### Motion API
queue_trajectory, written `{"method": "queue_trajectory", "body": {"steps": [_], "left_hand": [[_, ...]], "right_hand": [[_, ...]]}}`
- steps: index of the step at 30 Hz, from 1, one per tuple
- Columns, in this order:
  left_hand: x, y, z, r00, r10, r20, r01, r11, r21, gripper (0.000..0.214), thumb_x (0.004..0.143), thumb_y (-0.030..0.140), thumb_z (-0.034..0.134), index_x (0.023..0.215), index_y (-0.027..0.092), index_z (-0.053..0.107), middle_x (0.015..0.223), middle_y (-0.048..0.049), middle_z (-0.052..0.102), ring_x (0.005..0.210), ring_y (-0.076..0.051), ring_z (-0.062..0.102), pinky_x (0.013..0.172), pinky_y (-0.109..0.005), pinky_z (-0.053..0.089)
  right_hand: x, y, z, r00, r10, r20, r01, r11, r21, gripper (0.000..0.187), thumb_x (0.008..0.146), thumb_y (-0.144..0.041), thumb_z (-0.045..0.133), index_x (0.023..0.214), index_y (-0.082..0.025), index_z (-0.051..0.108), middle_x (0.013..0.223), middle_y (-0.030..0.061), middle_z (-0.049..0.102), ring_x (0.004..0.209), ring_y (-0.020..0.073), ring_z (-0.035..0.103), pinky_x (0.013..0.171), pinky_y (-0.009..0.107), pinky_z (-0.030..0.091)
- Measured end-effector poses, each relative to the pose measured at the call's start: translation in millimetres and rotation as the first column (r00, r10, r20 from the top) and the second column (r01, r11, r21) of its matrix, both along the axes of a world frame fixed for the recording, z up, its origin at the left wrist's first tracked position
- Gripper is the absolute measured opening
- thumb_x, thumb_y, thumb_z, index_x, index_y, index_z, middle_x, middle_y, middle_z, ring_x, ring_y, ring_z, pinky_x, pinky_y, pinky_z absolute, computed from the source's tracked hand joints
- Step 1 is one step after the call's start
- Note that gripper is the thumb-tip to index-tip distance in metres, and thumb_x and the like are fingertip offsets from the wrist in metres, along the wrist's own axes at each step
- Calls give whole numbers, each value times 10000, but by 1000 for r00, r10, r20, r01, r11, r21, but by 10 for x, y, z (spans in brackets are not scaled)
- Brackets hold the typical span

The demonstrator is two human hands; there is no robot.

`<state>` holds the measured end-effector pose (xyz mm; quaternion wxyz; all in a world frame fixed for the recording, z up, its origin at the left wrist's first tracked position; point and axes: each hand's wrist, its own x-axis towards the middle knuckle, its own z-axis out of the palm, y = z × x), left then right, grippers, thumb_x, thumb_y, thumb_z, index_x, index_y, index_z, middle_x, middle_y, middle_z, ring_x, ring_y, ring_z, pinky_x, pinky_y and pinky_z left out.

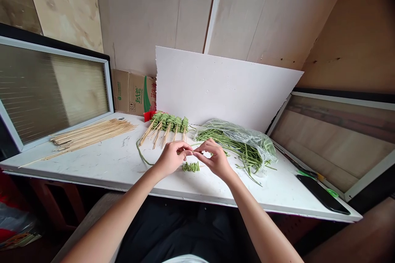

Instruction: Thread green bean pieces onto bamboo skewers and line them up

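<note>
My left hand (173, 157) and my right hand (213, 157) meet above the table's front part, fingertips pinched together. A thin green long bean (142, 154) curves out from behind my left hand, and a green stretch shows between the hands; the pinched part is mostly hidden by fingers. Just below my hands, a skewer with folded long bean (191, 167) lies on the white table. Behind them sit several finished-looking bean skewers (169, 122), their sticks pointing toward me. Loose long beans (247, 154) spill from a clear plastic bag (259, 141) to the right.
A bundle of bare bamboo skewers (92, 134) lies at the left of the white table (117, 172). A cardboard box (131, 92) and a white board (225, 90) stand behind. A black phone (322, 195) lies near the right front edge. Framed glass panels (55, 90) flank the table.
</note>
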<state>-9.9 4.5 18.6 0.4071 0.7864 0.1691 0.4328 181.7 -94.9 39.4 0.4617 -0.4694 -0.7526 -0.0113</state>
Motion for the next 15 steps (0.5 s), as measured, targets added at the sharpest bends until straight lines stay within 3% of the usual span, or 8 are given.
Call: {"method": "queue_trajectory", "body": {"steps": [7, 12, 15], "left_hand": [[41, -42, -24, 990, -46, 137, 55, 996, -63, 152, 915, 255, 665, 812, 155, 714, 719, -26, 670, 583, -110, 590, 572, -229, 478], [21, 31, 20, 950, -44, 308, 105, 977, -184, 226, 886, 335, 740, 775, 145, 687, 711, -27, 669, 536, -96, 576, 539, -232, 481], [-21, 154, 21, 940, -35, 340, 121, 964, -236, 272, 844, 394, 806, 828, 137, 719, 726, -42, 702, 515, -98, 580, 528, -243, 490]], "right_hand": [[-82, -19, -18, 975, 39, -218, -62, 993, -100, 191, 930, -447, 770, 913, -265, 828, 808, 51, 716, 822, 225, 618, 796, 376, 483], [-39, 40, -39, 896, 92, -434, -168, 976, -141, 249, 895, -471, 793, 805, -240, 793, 770, 35, 681, 753, 197, 598, 707, 339, 477], [90, 69, -22, 887, 39, -461, -121, 982, -149, 300, 883, -520, 787, 811, -229, 787, 812, 46, 699, 755, 195, 600, 678, 328, 476]]}}
